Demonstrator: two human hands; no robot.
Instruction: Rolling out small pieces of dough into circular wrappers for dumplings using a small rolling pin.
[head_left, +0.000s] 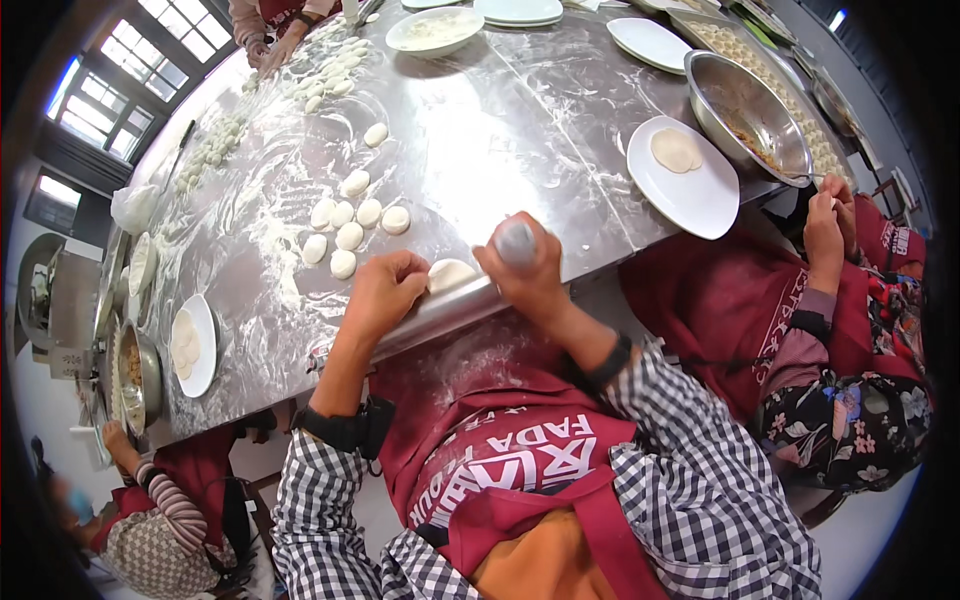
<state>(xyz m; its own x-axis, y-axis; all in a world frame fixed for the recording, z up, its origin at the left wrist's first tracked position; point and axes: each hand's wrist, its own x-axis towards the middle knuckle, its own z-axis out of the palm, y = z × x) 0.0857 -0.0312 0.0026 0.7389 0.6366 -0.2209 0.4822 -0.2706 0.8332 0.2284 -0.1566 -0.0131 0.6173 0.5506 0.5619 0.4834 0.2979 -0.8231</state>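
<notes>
At the front edge of the steel table, my left hand (388, 294) pinches the near-left rim of a flat dough round (451, 275). My right hand (526, 262) is closed around what looks like a short rolling pin (515, 241), its rounded grey end facing up at me. The pin's lower part is hidden by my fingers, so I cannot tell whether it touches the dough. Beyond my left hand lie several small pressed dough pieces (349, 235) in a loose cluster, with one separate dough piece (376, 135) farther off.
Flour dusts the steel table (420, 180). To the right, a white plate (705, 202) holds wrappers beside a steel filling bowl (720, 90). At left are another wrapper plate (202, 375) and a bowl (150, 375). Co-workers' hands (825, 232) (120, 446) (277, 56) surround the table.
</notes>
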